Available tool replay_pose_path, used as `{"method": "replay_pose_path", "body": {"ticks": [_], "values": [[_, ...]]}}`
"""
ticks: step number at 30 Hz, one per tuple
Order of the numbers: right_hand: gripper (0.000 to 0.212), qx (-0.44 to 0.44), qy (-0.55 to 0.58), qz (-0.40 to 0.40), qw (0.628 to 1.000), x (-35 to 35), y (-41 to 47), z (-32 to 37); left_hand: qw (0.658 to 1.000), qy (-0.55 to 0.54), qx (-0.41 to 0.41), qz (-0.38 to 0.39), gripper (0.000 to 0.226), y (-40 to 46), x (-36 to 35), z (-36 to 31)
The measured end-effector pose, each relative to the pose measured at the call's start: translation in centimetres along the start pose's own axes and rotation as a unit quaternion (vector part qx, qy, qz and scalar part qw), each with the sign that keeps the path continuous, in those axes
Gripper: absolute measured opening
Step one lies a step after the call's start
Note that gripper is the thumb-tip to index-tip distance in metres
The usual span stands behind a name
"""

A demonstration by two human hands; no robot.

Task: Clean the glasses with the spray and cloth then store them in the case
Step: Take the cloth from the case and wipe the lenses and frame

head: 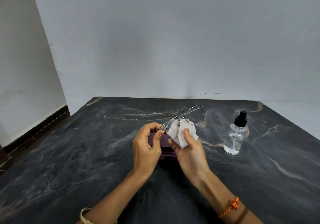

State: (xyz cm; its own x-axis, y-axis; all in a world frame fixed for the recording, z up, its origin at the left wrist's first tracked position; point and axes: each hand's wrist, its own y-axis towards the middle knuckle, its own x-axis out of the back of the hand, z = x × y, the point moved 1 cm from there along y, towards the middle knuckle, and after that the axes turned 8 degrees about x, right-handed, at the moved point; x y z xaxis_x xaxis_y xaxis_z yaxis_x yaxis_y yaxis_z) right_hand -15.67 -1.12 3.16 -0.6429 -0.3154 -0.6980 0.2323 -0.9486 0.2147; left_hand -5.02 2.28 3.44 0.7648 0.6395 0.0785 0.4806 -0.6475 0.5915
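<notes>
Thin metal-framed glasses (188, 114) are held above the table's middle. My left hand (147, 147) pinches the frame at the near lens's left edge. My right hand (190, 151) grips a white cloth (183, 133), folded over that near lens with the thumb pressing on top. The far lens and one temple arm stick out up and to the right. Under both hands lies a dark purple case (168, 151), mostly hidden. A clear spray bottle (235, 136) with a black nozzle stands upright to the right, apart from my hands.
The dark marble table (86, 163) ends at a far edge close to the white wall (155, 41). Its left edge drops to a floor strip with dark skirting. Bracelets are on both wrists.
</notes>
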Motion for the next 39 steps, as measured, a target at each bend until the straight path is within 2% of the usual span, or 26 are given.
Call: {"method": "replay_pose_path", "body": {"ticks": [9, 13, 17, 21, 27, 29, 33, 37, 39], "values": [[0.014, 0.019, 0.019, -0.009, 1.0, 0.2, 0.0, 0.3, 0.999, 0.006, -0.022, 0.026, 0.01, -0.1, -0.2, -0.2], [0.027, 0.002, -0.038, 0.014, 0.999, 0.5, -0.1, 0.1, 1.0, 0.0, -0.026, 0.017, 0.011, 0.1, 0.1, -0.2], [0.024, -0.016, -0.097, 0.034, 0.995, 0.4, -0.4, -0.1, 0.999, 0.002, -0.037, 0.016, 0.011, 0.1, 0.1, -0.2], [0.016, -0.024, -0.047, 0.003, 0.999, 0.3, -0.2, 0.3, 0.998, 0.003, -0.051, 0.033, 0.011, 0.1, 0.0, -0.4], [0.028, -0.047, 0.058, -0.017, 0.997, 0.0, -0.2, 0.2, 0.994, 0.018, -0.09, 0.057, 0.011, 0.0, 0.0, -0.6], [0.025, -0.056, 0.067, -0.015, 0.996, 0.2, -0.2, 0.1, 0.993, 0.01, -0.103, 0.061, 0.011, 0.0, 0.0, -0.5], [0.015, -0.08, 0.0, 0.039, 0.996, 0.3, -0.2, 0.3, 0.988, 0.019, -0.139, 0.068, 0.008, 0.0, -0.1, -0.4], [0.016, -0.069, -0.097, 0.063, 0.991, 0.2, 0.0, 1.0, 0.992, 0.019, -0.117, 0.053, 0.01, 0.5, 0.1, -0.3], [0.019, -0.054, -0.091, 0.056, 0.993, 0.1, 0.1, 1.2, 0.992, 0.018, -0.112, 0.048, 0.011, 0.6, 0.2, -0.4]]}}
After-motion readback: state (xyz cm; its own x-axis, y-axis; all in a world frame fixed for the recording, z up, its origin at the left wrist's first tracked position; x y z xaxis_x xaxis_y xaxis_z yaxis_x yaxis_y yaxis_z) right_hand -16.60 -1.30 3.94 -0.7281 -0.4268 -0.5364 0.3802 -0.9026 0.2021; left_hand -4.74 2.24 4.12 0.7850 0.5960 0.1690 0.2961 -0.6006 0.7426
